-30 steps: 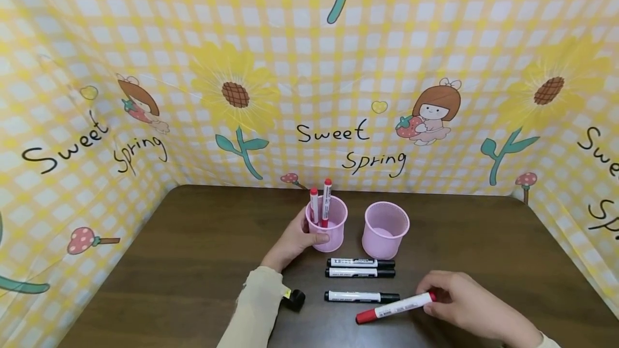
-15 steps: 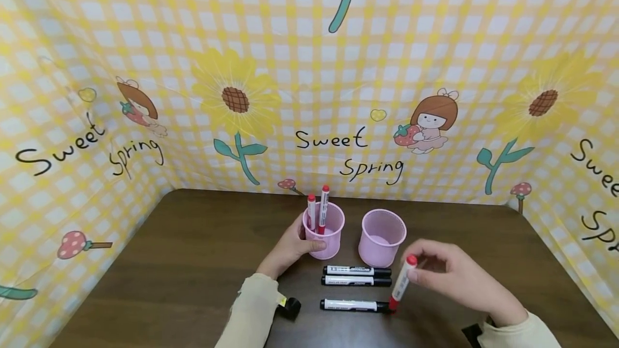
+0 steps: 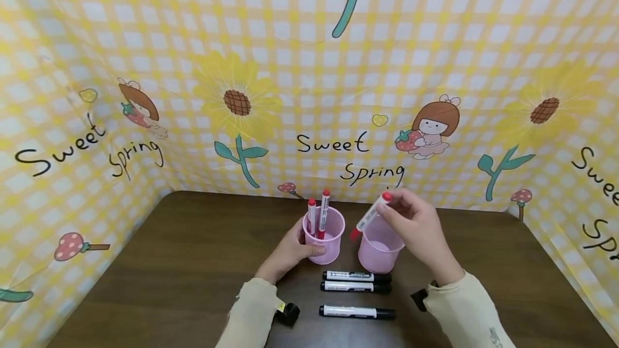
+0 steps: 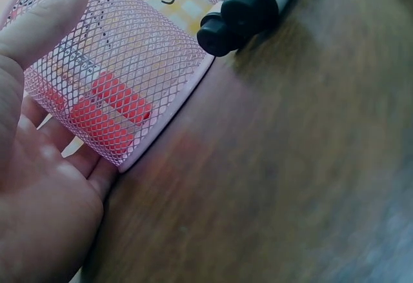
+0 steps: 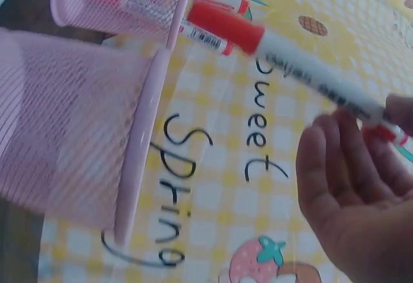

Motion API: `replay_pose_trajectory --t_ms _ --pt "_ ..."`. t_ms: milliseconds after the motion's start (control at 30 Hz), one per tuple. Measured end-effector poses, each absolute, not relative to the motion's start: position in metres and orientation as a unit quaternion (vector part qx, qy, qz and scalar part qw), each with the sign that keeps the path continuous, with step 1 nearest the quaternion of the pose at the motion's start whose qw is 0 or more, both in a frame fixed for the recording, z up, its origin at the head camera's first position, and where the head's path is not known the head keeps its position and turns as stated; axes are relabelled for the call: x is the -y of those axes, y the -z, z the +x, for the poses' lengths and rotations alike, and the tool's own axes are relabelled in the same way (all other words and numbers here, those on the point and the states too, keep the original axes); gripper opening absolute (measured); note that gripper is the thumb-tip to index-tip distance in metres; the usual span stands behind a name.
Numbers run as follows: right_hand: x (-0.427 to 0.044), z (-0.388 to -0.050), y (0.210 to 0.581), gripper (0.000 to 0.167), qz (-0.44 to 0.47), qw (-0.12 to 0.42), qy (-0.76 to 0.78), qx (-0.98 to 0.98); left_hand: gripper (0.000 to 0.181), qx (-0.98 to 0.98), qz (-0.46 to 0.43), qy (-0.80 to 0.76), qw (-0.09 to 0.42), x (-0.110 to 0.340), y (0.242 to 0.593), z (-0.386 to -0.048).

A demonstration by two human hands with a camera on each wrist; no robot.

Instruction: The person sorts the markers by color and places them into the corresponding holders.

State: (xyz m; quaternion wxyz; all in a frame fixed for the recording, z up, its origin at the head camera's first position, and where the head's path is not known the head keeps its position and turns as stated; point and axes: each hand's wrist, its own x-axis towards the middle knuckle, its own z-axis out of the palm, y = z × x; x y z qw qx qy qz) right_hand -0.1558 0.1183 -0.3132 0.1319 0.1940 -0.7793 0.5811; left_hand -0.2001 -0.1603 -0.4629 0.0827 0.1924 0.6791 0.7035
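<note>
My left hand (image 3: 289,252) grips a pink mesh pen cup (image 3: 332,247) on the left, thumb across its front. Two red markers (image 3: 323,214) lean upright inside; their red ends (image 4: 122,99) show through the mesh in the left wrist view. A third red marker (image 3: 371,215) is pinched near its top end by my right hand (image 3: 419,230). It tilts down to the left, above the near cups' gap and by the left rim of a second pink pen cup (image 3: 378,258). In the right wrist view the held marker (image 5: 316,77) hangs clear of both rims.
Below the cups lie black markers: two side by side, the upper marker (image 3: 348,275) and the lower marker (image 3: 348,286), and another black marker (image 3: 348,311) nearer me. The brown table (image 3: 169,278) meets a yellow checked cloth (image 3: 309,95) behind and at the sides.
My right hand has lifted the red marker from beside the nearest black marker up and left to the right-hand cup's rim. My left hand stays on its cup.
</note>
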Motion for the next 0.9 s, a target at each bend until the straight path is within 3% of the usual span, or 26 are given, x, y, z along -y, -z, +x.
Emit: replay_pose_trajectory --t_ms 300,900 --pt "-0.076 -0.188 0.316 0.021 0.171 0.154 -0.573 0.787 0.085 -0.680 0.191 -0.704 0.081 0.159 0.461 -0.201" --pt "-0.048 -0.208 0.352 0.022 0.163 0.063 -0.449 0.876 0.084 -0.687 0.186 -0.697 0.086 0.160 0.460 -0.199"
